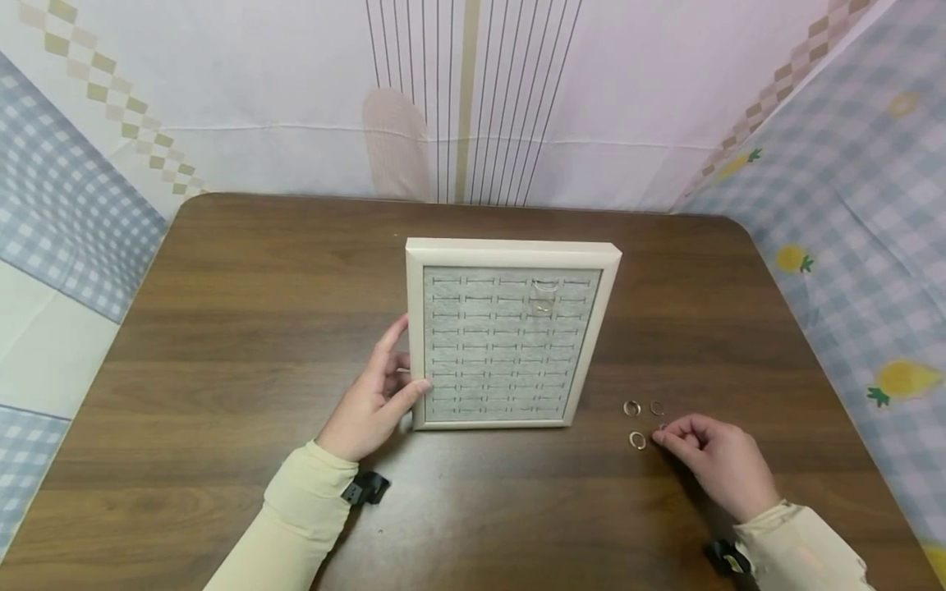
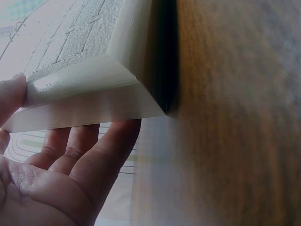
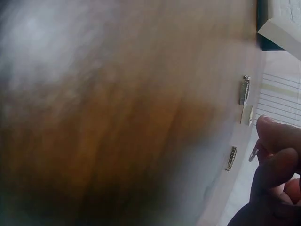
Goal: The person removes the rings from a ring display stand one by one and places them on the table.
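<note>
A ring display board (image 1: 508, 336) with a cream frame and grey slotted padding stands upright on the table. My left hand (image 1: 373, 398) grips its left side, thumb on the front of the frame and fingers behind; the left wrist view shows the frame's lower corner (image 2: 136, 82) near the wood. Thin rings (image 1: 544, 305) sit in slots near the top right of the padding. My right hand (image 1: 720, 460) pinches a small ring (image 3: 254, 154) between thumb and fingertips. Close beside those fingertips lie a gold ring (image 1: 637, 441), another gold ring (image 1: 631, 408) and a thin ring (image 1: 657, 408).
The brown wooden table (image 1: 222, 328) has rounded far corners. A white patterned cloth (image 1: 281, 98) hangs behind it, and a blue checked cloth with yellow fruit prints (image 1: 850, 222) hangs on the right. Dark wrist devices (image 1: 365, 487) are on both sleeves.
</note>
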The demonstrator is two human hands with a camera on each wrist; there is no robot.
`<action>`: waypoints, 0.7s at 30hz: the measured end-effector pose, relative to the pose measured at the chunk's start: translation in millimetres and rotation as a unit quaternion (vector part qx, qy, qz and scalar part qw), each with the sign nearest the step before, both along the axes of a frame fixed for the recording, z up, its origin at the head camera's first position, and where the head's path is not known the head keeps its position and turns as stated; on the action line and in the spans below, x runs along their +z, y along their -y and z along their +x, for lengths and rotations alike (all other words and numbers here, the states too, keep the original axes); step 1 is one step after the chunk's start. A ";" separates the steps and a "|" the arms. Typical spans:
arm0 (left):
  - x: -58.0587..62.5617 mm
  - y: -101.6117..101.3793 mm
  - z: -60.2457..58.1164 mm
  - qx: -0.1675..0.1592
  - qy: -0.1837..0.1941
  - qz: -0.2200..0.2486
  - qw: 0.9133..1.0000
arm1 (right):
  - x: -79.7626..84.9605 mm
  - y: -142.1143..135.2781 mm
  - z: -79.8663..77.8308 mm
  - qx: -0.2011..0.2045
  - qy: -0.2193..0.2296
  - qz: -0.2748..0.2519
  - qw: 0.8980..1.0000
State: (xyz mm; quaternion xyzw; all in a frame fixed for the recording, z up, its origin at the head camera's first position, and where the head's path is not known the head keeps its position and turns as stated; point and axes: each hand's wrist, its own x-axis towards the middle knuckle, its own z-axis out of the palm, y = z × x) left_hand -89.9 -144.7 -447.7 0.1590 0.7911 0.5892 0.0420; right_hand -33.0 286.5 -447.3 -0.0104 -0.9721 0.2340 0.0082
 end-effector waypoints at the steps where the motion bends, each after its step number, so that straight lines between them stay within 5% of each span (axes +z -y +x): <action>1: -0.2 -0.1 0.0 0.000 -0.001 0.001 1.000 | -0.2 -0.6 -0.3 0.000 0.005 0.002 1.000; 13: -0.6 0.0 -0.3 -0.006 -0.003 0.006 1.000 | -1.1 -5.8 -4.3 0.000 0.086 0.014 0.996; 21: 0.3 -0.3 0.5 -0.006 -0.001 0.013 1.000 | -0.3 -5.7 -4.5 0.004 0.095 0.024 0.995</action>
